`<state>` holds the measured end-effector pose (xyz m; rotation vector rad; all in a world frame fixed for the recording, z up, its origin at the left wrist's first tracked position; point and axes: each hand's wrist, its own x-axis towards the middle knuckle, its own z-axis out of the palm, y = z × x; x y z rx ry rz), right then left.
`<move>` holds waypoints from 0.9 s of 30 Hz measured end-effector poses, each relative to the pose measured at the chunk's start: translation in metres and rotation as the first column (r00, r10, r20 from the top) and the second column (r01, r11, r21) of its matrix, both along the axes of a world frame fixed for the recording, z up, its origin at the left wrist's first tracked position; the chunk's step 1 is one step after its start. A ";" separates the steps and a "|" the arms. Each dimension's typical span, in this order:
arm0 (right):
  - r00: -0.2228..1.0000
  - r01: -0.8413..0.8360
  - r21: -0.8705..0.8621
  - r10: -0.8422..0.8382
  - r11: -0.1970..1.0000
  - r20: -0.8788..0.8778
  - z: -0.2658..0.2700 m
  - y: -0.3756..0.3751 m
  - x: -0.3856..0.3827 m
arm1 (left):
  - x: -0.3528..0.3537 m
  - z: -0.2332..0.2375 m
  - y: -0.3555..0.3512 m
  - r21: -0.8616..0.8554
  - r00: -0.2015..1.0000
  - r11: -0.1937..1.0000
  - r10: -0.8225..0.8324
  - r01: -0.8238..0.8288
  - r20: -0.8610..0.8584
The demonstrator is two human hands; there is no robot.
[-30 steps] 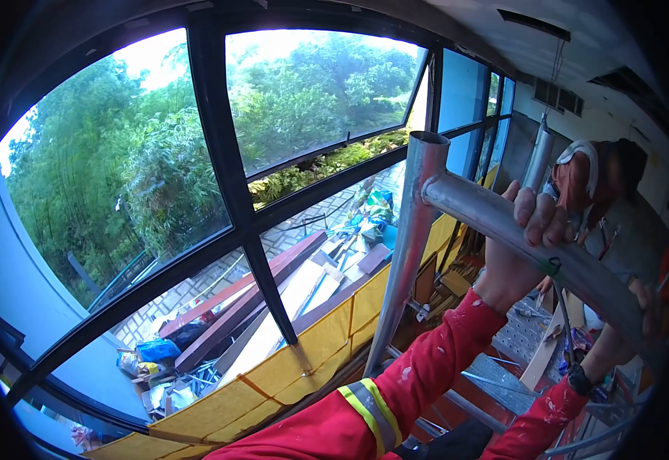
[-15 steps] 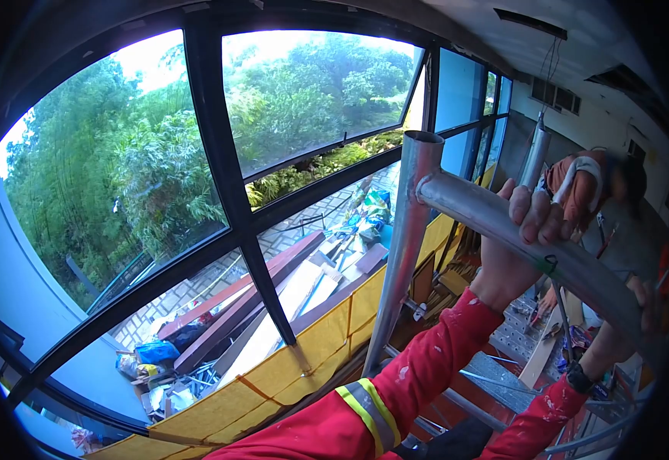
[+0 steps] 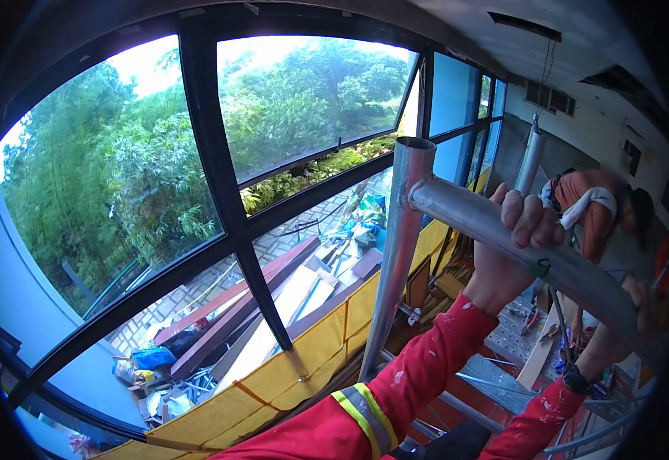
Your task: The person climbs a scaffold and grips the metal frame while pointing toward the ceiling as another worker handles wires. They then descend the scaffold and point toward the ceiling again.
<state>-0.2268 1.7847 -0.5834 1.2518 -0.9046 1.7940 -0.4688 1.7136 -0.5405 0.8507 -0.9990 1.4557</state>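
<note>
A grey metal scaffold frame (image 3: 468, 215) rises in front of me, its open-topped upright joined by a weld to a thick crossbar. My left hand (image 3: 512, 249) is closed around that crossbar, the fingers over its top. Farther along the same bar, at the right edge of view, my right hand (image 3: 635, 307) is wrapped around it, partly lost in the dark rim. Both arms wear red sleeves, and a dark watch (image 3: 576, 379) sits on the right wrist. A thin bent rod (image 3: 560, 326) hangs below the crossbar.
Black-framed windows (image 3: 235, 230) run along the left, with yellow sheeting (image 3: 323, 337) below them. Beyond the glass lies a pile of boards (image 3: 235, 330). A co-worker (image 3: 591, 207) bends over at the right. Below are metal platforms (image 3: 495, 379) and a plank (image 3: 545, 349).
My view has shifted slightly, so the frame and my hands appear a little lower or farther left. Both hands keep their hold. The co-worker's head and back show more clearly.
</note>
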 end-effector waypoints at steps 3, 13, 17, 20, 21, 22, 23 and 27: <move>0.994 -0.093 -0.129 0.084 0.987 -0.068 -0.019 0.019 0.033 | -0.001 -0.001 0.001 0.002 1.000 1.000 0.007 -0.007 -0.001; 0.999 -0.011 -0.250 0.019 0.968 0.030 0.016 -0.026 -0.009 | -0.001 -0.001 0.002 0.009 0.999 0.999 0.035 -0.035 -0.020; 0.998 0.048 -0.138 -0.043 0.989 0.040 0.031 -0.036 -0.021 | -0.001 -0.002 0.003 0.015 0.999 0.999 0.043 -0.043 -0.031; 0.994 0.106 -0.072 -0.103 0.992 0.040 0.036 -0.040 -0.027 | -0.001 -0.001 0.002 0.002 0.998 0.999 0.045 -0.045 -0.034; 0.992 0.127 -0.055 -0.126 0.990 0.024 0.035 -0.039 -0.027 | -0.001 -0.001 0.001 0.001 0.998 0.999 0.045 -0.045 -0.034; 0.989 0.149 -0.039 -0.149 0.988 0.007 0.035 -0.038 -0.028 | -0.001 -0.001 0.001 -0.001 0.998 0.999 0.046 -0.046 -0.034; 0.989 0.151 -0.038 -0.151 0.988 0.009 0.035 -0.038 -0.027 | -0.001 -0.001 0.001 -0.002 0.998 0.999 0.046 -0.046 -0.034; 0.991 0.129 -0.115 -0.125 0.985 0.041 0.026 -0.029 -0.015 | 0.000 0.000 0.000 0.011 1.000 1.000 -0.023 0.023 0.003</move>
